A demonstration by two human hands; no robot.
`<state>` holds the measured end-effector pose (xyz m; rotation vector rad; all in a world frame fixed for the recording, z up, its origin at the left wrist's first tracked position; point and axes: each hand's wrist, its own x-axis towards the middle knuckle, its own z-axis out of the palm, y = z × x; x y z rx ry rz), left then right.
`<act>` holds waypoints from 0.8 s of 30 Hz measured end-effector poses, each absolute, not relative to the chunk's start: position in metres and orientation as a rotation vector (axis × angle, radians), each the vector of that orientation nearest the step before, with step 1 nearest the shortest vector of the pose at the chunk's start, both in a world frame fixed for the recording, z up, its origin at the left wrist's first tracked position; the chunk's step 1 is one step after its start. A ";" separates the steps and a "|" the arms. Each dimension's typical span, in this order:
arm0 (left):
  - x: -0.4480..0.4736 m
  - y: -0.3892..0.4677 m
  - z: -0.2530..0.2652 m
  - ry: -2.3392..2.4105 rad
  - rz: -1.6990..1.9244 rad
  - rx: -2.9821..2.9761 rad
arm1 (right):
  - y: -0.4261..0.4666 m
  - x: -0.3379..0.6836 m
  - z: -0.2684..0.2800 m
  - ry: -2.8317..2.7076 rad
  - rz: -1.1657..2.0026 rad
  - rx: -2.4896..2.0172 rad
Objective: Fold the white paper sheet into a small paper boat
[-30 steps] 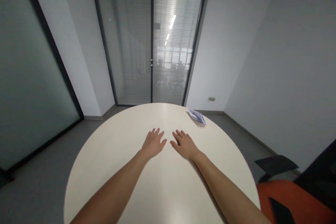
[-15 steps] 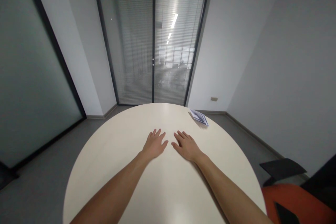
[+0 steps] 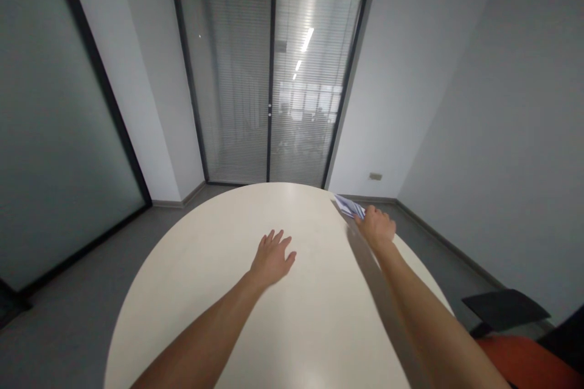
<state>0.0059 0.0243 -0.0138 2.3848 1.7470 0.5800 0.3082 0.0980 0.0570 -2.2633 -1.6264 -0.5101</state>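
My left hand [image 3: 272, 259] lies palm down near the middle of the round table [image 3: 191, 255], its fingers spread and holding nothing. At the far right edge of the tabletop is a folded paper [image 3: 349, 205], white and bluish with several layers showing at its near end. My right hand [image 3: 376, 226] is at that near end, fingers curled and thumb against the paper. The hand covers the paper's right end, so the exact grip is partly hidden.
An orange chair [image 3: 524, 355] with a black armrest [image 3: 506, 309] stands at the lower right, close to the table's edge. Beyond the table is a glass door with blinds [image 3: 237, 85]. A frosted glass panel [image 3: 59, 134] runs along the left.
My right hand has moved from beside the left hand to the far right and closed on the end of the folded paper. My left hand stays almost where it was.
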 end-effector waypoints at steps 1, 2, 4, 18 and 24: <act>0.006 0.024 -0.014 1.745 0.590 2.382 | 0.101 0.312 0.056 -1.642 -0.467 -2.280; 0.006 0.024 -0.014 1.742 0.603 2.376 | 0.104 0.314 0.054 -1.665 -0.435 -2.286; 0.006 0.024 -0.014 1.731 0.642 2.358 | 0.107 0.317 0.052 -1.695 -0.398 -2.279; 0.017 0.037 -0.009 1.455 1.447 1.538 | 0.019 0.254 0.053 -2.081 -0.072 -1.509; 0.018 0.030 0.000 1.527 1.512 1.556 | -0.007 0.256 0.039 -2.147 0.158 -1.450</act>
